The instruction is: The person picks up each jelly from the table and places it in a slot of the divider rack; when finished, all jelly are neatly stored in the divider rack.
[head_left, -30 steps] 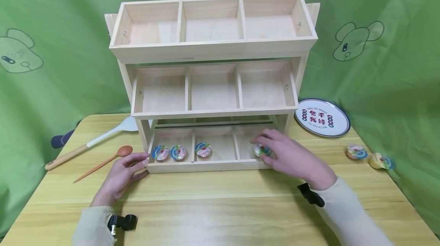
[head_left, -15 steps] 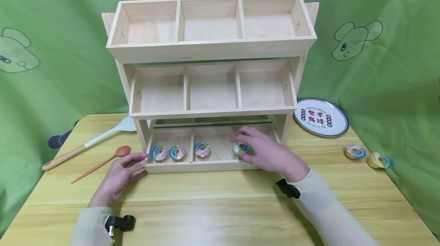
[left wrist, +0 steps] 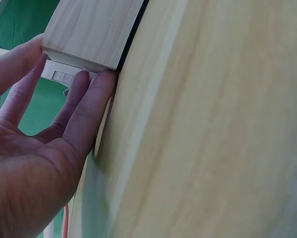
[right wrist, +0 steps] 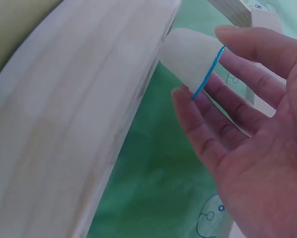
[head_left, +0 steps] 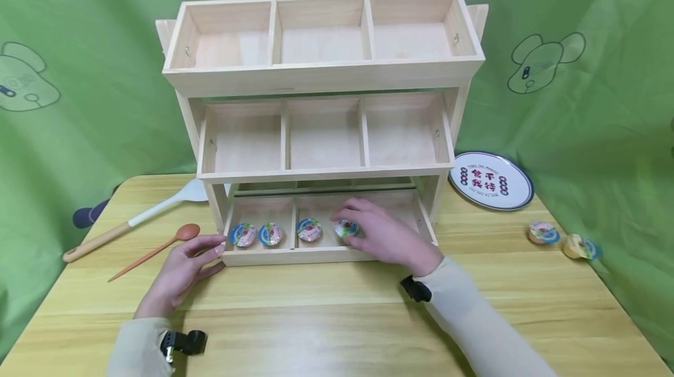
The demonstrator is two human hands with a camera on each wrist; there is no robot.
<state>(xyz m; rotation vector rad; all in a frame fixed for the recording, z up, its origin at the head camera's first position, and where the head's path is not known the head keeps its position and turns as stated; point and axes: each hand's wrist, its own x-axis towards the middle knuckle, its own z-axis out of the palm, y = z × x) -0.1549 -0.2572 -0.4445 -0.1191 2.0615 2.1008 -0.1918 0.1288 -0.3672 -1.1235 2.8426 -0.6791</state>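
Head view: right hand [head_left: 380,230] holds cup [head_left: 347,228] near tray edge [head_left: 295,256]

Six cups [head_left: 309,230], two hands [head_left: 387,235], one rack [head_left: 322,79]; one plate [head_left: 491,181]

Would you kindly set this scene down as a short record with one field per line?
Rack: wooden, three tiers
Left hand: touches the left end of the bottom tray
Right hand: pinches a lidded cup at the bottom tray's middle compartment
Bottom left compartment: two resting cups
Bottom middle compartment: one resting cup
Table, right: plate, two loose cups
Table, left: orange-brown spoon, white utensil with wooden handle
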